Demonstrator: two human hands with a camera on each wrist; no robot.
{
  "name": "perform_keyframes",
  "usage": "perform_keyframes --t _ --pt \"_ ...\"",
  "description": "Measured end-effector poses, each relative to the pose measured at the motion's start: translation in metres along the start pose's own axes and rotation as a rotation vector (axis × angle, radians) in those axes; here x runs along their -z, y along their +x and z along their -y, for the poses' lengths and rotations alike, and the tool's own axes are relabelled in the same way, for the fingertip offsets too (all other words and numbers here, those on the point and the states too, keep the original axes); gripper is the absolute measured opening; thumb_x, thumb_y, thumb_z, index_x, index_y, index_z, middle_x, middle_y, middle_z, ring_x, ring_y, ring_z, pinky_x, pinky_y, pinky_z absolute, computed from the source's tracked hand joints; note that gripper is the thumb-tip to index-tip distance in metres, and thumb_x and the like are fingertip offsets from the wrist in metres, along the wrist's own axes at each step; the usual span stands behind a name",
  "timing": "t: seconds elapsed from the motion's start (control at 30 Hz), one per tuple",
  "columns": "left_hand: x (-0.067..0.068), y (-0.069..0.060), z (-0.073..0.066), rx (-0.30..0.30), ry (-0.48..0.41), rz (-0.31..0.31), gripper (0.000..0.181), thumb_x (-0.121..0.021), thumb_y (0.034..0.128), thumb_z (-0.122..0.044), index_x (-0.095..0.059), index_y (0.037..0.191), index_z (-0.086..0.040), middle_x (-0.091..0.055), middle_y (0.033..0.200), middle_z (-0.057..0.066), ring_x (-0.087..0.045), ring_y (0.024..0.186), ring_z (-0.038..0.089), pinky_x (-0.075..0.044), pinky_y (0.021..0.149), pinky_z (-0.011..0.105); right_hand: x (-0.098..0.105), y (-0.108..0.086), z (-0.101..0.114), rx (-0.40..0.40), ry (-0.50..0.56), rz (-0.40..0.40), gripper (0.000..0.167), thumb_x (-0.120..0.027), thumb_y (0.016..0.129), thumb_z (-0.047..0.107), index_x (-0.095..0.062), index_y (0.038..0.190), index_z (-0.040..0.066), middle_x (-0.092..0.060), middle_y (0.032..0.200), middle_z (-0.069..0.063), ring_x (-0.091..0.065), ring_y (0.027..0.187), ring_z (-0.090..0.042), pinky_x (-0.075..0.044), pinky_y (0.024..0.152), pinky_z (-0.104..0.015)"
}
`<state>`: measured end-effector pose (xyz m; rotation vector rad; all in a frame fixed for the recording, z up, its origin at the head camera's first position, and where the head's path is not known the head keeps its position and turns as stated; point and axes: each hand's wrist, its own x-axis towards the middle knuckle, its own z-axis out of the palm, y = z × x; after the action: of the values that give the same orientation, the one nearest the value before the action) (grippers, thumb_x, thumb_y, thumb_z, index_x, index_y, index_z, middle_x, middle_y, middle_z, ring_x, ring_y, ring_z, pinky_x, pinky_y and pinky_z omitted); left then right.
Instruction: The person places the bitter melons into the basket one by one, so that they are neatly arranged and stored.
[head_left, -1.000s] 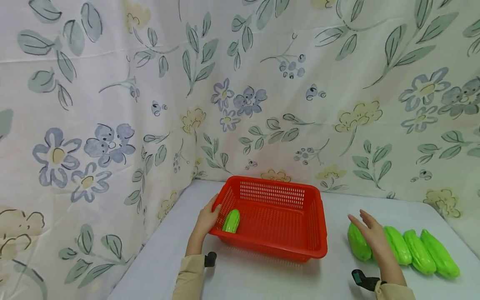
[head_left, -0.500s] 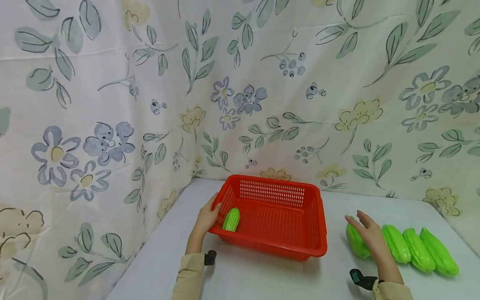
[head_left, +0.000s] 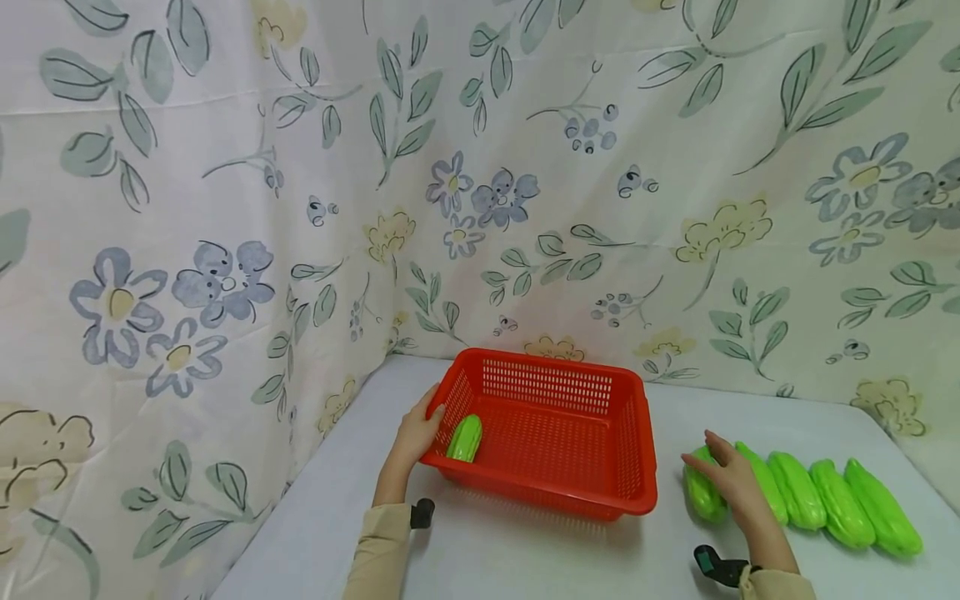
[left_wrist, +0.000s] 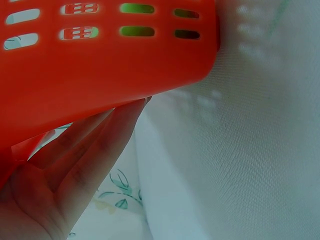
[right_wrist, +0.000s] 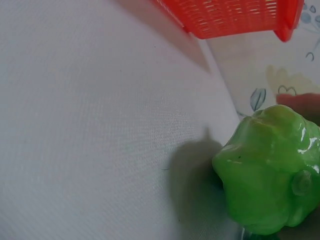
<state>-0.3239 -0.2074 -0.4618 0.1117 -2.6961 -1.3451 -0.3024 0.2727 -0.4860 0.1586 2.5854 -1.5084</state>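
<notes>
Beige sleeves (head_left: pixel 378 546), seemingly black wrist-cameras (head_left: pixel 422 513)

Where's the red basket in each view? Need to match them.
Head: basket low, just right of centre; left hand on its left rim.
Left wrist: basket fills the upper left, cropped.
Right wrist: basket at top right, cropped.
Shared landmark: floral cloth, seen bottom left of centre in left wrist, upper right in right wrist.
</notes>
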Motion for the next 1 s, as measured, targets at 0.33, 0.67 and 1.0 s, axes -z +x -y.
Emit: perform_keyframes --t 0.33,0.67,1.0 --pt "0.0 0.0 0.0 -0.002 -0.002 0.004 0.052 -0.049 0.1012 -0.022 -0.037 0.151 -0.014 -0.054 0.139 0.024 -0.06 0.096 0.028 -0.053 0.075 0.042 0.0 0.0 -0.002 0.027 0.007 -0.011 0.078 -0.053 0.098 0.015 -0.002 0.154 -0.005 -0.004 0.158 -0.032 -0.006 0.146 -0.051 -0.012 0.116 -0.062" --pt "-0.001 0.0 0.0 0.003 0.004 0.004 0.052 -0.048 0.1014 -0.022 -0.036 0.151 -0.014 -0.053 0.14 0.024 -0.06 0.097 0.029 -0.053 0.076 0.043 0.004 -0.004 0.005 0.009 0.015 -0.022 0.078 -0.051 0.099 0.017 0.001 0.154 -0.003 -0.002 0.158 -0.031 -0.004 0.146 -0.049 -0.012 0.116 -0.062" --pt "-0.001 0.0 0.0 0.002 0.001 0.001 0.052 -0.048 0.1014 -0.023 -0.037 0.151 -0.014 -0.054 0.139 0.024 -0.06 0.097 0.029 -0.053 0.077 0.044 0.009 -0.004 0.011 0.013 0.028 -0.024 0.079 -0.051 0.1 0.021 0.002 0.155 0.001 -0.001 0.16 -0.028 -0.003 0.147 -0.048 -0.012 0.116 -0.062"
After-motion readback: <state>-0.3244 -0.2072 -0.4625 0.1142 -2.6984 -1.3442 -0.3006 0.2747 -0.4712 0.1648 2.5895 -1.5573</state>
